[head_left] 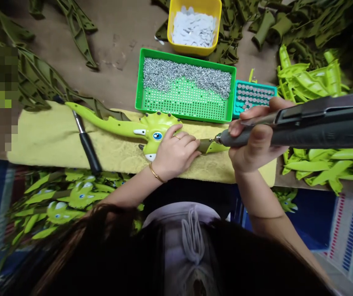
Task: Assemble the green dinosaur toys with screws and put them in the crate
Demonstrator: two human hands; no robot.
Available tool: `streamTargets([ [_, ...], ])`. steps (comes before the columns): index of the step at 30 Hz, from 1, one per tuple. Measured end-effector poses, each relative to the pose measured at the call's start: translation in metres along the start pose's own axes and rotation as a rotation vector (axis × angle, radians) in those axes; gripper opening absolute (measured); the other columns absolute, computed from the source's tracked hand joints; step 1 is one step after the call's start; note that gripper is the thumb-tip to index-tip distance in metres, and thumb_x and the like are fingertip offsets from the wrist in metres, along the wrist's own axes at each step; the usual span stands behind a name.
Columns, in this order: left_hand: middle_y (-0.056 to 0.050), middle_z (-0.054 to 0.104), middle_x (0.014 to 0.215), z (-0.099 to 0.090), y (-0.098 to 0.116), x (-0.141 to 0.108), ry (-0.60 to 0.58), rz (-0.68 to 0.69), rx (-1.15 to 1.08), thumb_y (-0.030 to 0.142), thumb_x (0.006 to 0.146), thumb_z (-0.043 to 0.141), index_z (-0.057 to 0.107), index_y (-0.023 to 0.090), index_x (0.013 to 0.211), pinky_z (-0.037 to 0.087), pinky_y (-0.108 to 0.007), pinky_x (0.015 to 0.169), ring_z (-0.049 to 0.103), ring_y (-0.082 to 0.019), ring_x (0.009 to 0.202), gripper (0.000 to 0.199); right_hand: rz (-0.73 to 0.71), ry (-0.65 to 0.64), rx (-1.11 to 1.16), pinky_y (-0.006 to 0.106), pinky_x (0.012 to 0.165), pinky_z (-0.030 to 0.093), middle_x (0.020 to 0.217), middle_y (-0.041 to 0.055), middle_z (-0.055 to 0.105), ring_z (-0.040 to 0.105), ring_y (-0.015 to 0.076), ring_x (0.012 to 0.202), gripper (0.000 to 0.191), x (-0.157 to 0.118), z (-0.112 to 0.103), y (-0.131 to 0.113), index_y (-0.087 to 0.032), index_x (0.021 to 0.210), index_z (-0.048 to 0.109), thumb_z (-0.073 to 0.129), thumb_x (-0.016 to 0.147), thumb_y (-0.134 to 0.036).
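Lime-green blue-eyed toy dinosaur (117, 128) under left hand (175, 154), screwdriver (318, 127) in right hand (253, 142).

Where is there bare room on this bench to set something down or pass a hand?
Bare brown tabletop shows left of the yellow bin and above the green screw tray. The yellow towel is free left of the black-handled screwdriver. Crowded at right: the right hand with its electric screwdriver, the teal tray, lime plastic parts.
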State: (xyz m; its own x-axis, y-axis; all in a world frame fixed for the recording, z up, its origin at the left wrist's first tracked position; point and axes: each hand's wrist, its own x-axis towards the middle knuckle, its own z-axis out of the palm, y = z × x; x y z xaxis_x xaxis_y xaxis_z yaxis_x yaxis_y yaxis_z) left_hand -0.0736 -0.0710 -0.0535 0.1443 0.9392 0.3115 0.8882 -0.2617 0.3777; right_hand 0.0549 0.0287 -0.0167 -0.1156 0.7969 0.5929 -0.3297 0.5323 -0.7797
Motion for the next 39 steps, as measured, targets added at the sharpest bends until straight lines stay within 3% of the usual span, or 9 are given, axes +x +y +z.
streamTargets([
  [5, -0.007, 0.074, 0.094, 0.000, 0.000, -0.001, 0.002, 0.009, 0.008, 0.029, 0.092, 0.052, 0.069, 0.016, 0.098, 0.041, -0.048, 0.102, 0.065, -0.021, 0.090, 0.023, 0.022, -0.002, -0.011, 0.018, 0.041, 0.045, 0.070, -0.0075, 0.057, 0.051, 0.0050, 0.045, 0.031, -0.006, -0.005, 0.015, -0.033, 0.104, 0.064, 0.072, 0.078, -0.046],
  [11, -0.007, 0.074, 0.092, 0.004, -0.002, -0.001, 0.014, 0.023, 0.012, 0.029, 0.091, 0.053, 0.069, 0.015, 0.097, 0.042, -0.048, 0.102, 0.065, -0.021, 0.088, 0.022, 0.034, -0.140, -0.055, 0.022, 0.041, 0.046, 0.076, -0.0057, 0.066, 0.053, 0.0066, 0.045, 0.036, 0.005, 0.004, 0.002, -0.032, 0.109, 0.064, 0.073, 0.078, -0.045],
  [17, -0.011, 0.069, 0.113, -0.009, -0.001, -0.007, 0.050, 0.036, -0.009, 0.025, 0.090, 0.056, 0.067, 0.016, 0.101, 0.037, -0.055, 0.108, 0.061, -0.027, 0.109, 0.019, -0.148, 0.290, -0.259, 0.023, 0.041, 0.042, 0.077, -0.0028, 0.062, 0.046, 0.0049, 0.045, 0.052, 0.055, 0.046, 0.060, -0.025, 0.107, 0.055, 0.059, 0.078, -0.068],
  [20, -0.012, 0.062, 0.121, -0.024, -0.008, -0.035, 0.292, -0.184, -0.044, 0.024, 0.083, 0.066, 0.064, 0.019, 0.097, 0.042, -0.054, 0.105, 0.056, -0.028, 0.117, 0.015, -0.104, 0.275, -0.419, 0.025, 0.047, 0.046, 0.080, 0.0000, 0.061, 0.047, 0.0053, 0.048, 0.060, 0.060, 0.047, 0.095, -0.023, 0.114, 0.051, 0.048, 0.082, -0.073],
  [23, -0.009, 0.061, 0.103, -0.036, -0.019, -0.067, 0.491, -0.677, -0.275, 0.029, 0.076, 0.073, 0.059, 0.018, 0.094, 0.055, -0.042, 0.085, 0.063, -0.023, 0.097, 0.025, -0.055, 0.265, -0.369, 0.025, 0.047, 0.046, 0.078, -0.0016, 0.058, 0.048, 0.0057, 0.049, 0.054, 0.055, 0.041, 0.102, -0.022, 0.108, 0.053, 0.055, 0.081, -0.069],
  [27, -0.001, 0.063, 0.078, -0.045, -0.024, -0.081, 0.241, -1.123, -0.995, 0.044, 0.072, 0.074, 0.050, 0.018, 0.109, 0.058, -0.031, 0.057, 0.066, -0.016, 0.063, 0.051, -0.032, 0.237, -0.288, 0.026, 0.048, 0.046, 0.076, -0.0034, 0.055, 0.050, 0.0063, 0.050, 0.047, 0.049, 0.040, 0.091, -0.024, 0.098, 0.055, 0.064, 0.077, -0.064],
  [30, 0.001, 0.066, 0.073, -0.046, -0.023, -0.072, 0.100, -1.195, -1.237, 0.048, 0.065, 0.078, 0.049, 0.018, 0.104, 0.060, -0.031, 0.056, 0.068, -0.017, 0.057, 0.057, 0.009, 0.191, -0.264, 0.027, 0.052, 0.048, 0.079, -0.0037, 0.054, 0.053, 0.0077, 0.053, 0.041, 0.050, 0.040, 0.089, -0.026, 0.100, 0.055, 0.062, 0.080, -0.061],
  [34, 0.002, 0.067, 0.070, -0.045, -0.022, -0.062, 0.181, -1.262, -1.303, 0.047, 0.057, 0.084, 0.050, 0.017, 0.091, 0.063, -0.031, 0.061, 0.070, -0.017, 0.059, 0.057, 0.017, 0.173, -0.190, 0.026, 0.049, 0.046, 0.079, -0.0040, 0.057, 0.051, 0.0070, 0.050, 0.038, 0.060, 0.041, 0.077, -0.027, 0.105, 0.055, 0.064, 0.079, -0.054],
  [39, 0.001, 0.067, 0.067, -0.040, -0.020, -0.062, 0.283, -1.250, -1.370, 0.041, 0.056, 0.087, 0.050, 0.015, 0.090, 0.064, -0.030, 0.065, 0.071, -0.017, 0.063, 0.057, -0.060, 0.138, 0.049, 0.022, 0.040, 0.037, 0.075, -0.0060, 0.062, 0.047, 0.0044, 0.043, 0.029, 0.042, 0.047, 0.016, -0.027, 0.100, 0.060, 0.066, 0.080, -0.048],
])
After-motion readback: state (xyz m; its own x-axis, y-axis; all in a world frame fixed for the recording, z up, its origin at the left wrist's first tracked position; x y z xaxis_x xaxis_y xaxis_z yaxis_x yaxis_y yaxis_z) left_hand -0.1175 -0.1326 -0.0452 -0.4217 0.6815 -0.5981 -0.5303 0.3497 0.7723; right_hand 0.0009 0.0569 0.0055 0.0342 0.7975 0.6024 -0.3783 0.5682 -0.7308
